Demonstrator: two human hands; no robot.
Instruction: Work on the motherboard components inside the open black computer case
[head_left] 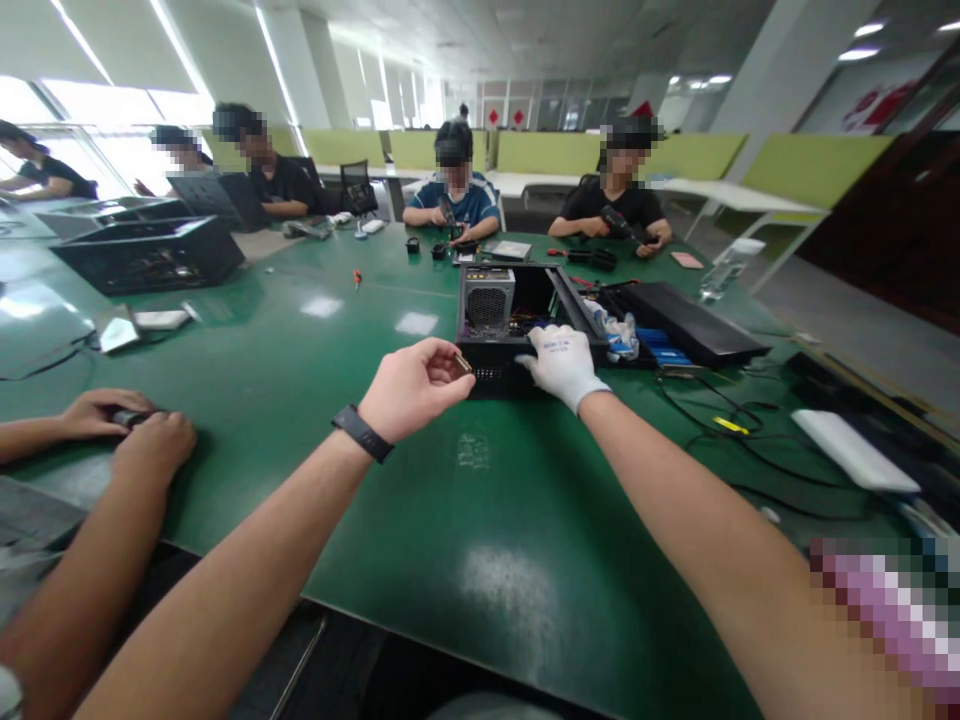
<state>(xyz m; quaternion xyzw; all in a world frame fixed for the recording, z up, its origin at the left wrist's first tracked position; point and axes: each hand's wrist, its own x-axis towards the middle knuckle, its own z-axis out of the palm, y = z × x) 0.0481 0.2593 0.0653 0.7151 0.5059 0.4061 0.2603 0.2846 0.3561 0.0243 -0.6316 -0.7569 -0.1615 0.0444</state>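
Observation:
An uncovered black computer case (499, 370) lies on the green table, with a grey power supply (489, 306) in its left part and thin wires beside it. My left hand (420, 385), bare with a black band at the wrist, pinches a small gold-coloured piece (463, 362) just off the case's near left corner. Its exact kind is too small to make out. In a white glove, my right hand (561, 362) grips the near rim of the case; the thumb is on the outer side, and the fingertips are partly hidden over the edge.
Right of the case lie a black panel (686, 320), a crumpled plastic bag (621, 335), cables (739, 420) and a white bar-shaped thing (855, 450). A co-worker's hands (142, 425) are close on the left. Across the table sit several people; a red-handled tool (358, 280) lies midway.

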